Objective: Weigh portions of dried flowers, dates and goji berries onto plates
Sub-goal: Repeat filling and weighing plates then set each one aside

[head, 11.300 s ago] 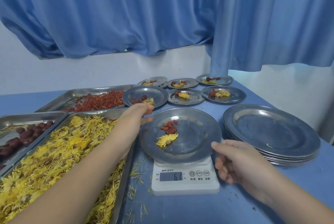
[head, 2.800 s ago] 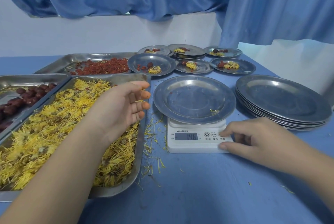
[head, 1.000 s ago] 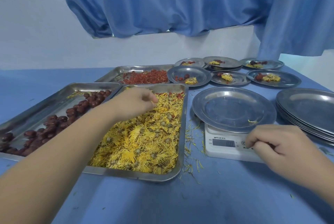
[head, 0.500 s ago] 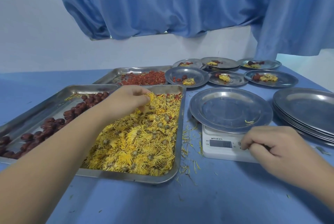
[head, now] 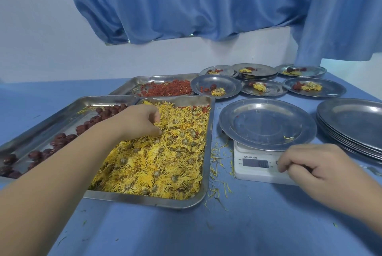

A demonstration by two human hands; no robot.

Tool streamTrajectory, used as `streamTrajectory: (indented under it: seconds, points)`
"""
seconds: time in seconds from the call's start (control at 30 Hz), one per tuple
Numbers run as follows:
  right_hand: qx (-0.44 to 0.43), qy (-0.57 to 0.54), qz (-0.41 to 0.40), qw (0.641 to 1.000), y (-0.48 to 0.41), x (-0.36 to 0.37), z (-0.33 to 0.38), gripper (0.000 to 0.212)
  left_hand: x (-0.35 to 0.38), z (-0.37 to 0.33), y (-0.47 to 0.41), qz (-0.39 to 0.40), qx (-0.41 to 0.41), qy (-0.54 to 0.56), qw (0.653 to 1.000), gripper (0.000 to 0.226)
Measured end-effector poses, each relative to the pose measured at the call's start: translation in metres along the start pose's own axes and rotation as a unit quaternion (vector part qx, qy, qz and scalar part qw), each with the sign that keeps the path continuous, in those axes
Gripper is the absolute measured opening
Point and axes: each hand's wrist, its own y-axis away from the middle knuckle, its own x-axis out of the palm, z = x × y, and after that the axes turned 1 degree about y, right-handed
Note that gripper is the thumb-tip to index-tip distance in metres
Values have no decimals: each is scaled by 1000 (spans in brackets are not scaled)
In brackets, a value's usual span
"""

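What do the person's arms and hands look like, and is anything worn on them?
Both arms are bare for all their visible length: no sleeve shows. The left hand and right hand wear no glove. No ring, watch or bracelet is visible on the hands or wrists, and there are no visible markings. The fingernails that show look short and unpainted.

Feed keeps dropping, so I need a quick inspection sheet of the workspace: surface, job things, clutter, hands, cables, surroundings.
Surface: blue table, loose petals near the scale.
Job things: flower tray full; date tray; goji tray; plate on scale almost bare; six filled plates behind; plate stack at right.
Clutter: petals only.
Hands: left hand pinching flowers in the tray; right hand curled at the scale's buttons.
Cables: nothing seen.
Surroundings: blue curtain, white wall.
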Motion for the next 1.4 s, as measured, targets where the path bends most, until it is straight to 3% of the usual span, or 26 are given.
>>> streamTrajectory:
  seconds: [0.2, 0.4, 0.53, 0.7, 0.83, 1.1, 1.2, 1.33, 1.4]
  points:
    - [6, -8, 10, 1000, 0, 1, -2, 21, -1, 4, -3, -22, -28, -6, 999, 21]
    - [8, -10, 4, 1000, 0, 0, -2, 25, -7, 12, -1, -52, -58, 123, 989, 17]
    - [8, -8, 9, 1000, 0, -1, -2, 22, -16, 13, 3, -67, -72, 269, 958, 16]
    - [13, -5, 15, 1000, 0, -2, -1, 21, -23, -3, 9, 2, -106, 440, 892, 18]
    - [16, -6, 18, 1000, 0, -4, 1, 22, -19, -22, 14, 48, -83, 526, 845, 18]
    - [27, -21, 4, 999, -2, -6, 0, 23, 17, -109, -8, 63, 21, 548, 834, 18]
    - [38, -30, -5, 999, -1, -7, -4, 23, 33, -147, -23, 59, 63, 526, 846, 17]
    - [45, -38, -18, 998, -1, -9, -7, 24, 51, -177, -36, 13, 117, 362, 925, 19]
    - [44, -36, -21, 998, -1, -9, -8, 24, 55, -181, -39, 0, 137, 295, 946, 20]
